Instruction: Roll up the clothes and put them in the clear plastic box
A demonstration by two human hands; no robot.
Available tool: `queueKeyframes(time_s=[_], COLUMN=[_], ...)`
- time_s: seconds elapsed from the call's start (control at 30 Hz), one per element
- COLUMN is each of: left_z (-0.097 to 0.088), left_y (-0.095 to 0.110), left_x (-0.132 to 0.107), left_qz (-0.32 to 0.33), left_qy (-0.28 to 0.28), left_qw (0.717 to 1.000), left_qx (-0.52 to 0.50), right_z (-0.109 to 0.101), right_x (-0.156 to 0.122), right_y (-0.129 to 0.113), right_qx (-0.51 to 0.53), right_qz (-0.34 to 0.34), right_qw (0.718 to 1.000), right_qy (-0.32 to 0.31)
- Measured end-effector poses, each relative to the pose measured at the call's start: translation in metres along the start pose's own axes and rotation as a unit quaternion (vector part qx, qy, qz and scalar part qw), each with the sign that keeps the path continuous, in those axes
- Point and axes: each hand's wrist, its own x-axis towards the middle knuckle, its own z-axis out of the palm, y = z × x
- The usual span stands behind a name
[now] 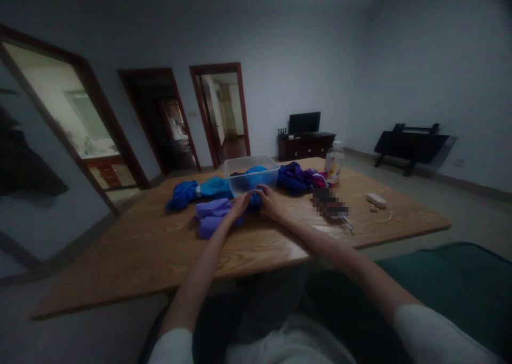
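My left hand (pixel 241 204) and my right hand (pixel 270 202) meet in front of the clear plastic box (pixel 234 185). Dark blue cloth (pixel 255 202) is bunched between them, with the fingers of both hands closed on it. Just left of my left hand lies a folded purple cloth (pixel 210 218), partly behind my wrist. Brighter blue fabric (pixel 214 188) stretches along the box's left side. More blue fabric (pixel 256 177) shows through the box wall. To the right of the box sits a dark purple heap of cloth (pixel 296 178).
A bottle (pixel 334 164) stands at the table's (pixel 148 262) far right. Nearer are a pixelated dark object (pixel 330 203), a white case (pixel 376 200) and a thin pale cord (pixel 385 218). A green seat (pixel 452 278) adjoins the right front edge.
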Motion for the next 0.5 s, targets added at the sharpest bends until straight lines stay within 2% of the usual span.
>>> queueKeyframes(time_s=[0.1,0.23,0.37,0.5], left_z=[-0.004,-0.002,0.005,0.009], left_y=[-0.001,-0.003,-0.005,-0.003], left_x=[0.000,-0.003,-0.007,-0.007], left_qz=[0.007,0.008,0.010,-0.023], left_qy=[-0.027,-0.053,-0.027,-0.010], left_qw=[1.000,0.999,1.000,0.999], left_qx=[0.002,0.004,-0.009,-0.040], right_z=[0.003,0.008,0.006,0.005], right_x=[0.000,0.001,0.002,0.002], right_y=[-0.004,-0.004,0.003,0.008], right_qx=[-0.031,-0.016,0.027,0.061], right_qz=[-0.020,-0.002,0.010,0.001], right_qw=[0.999,0.999,1.000,0.998], right_qy=[-0.014,0.031,0.010,-0.010])
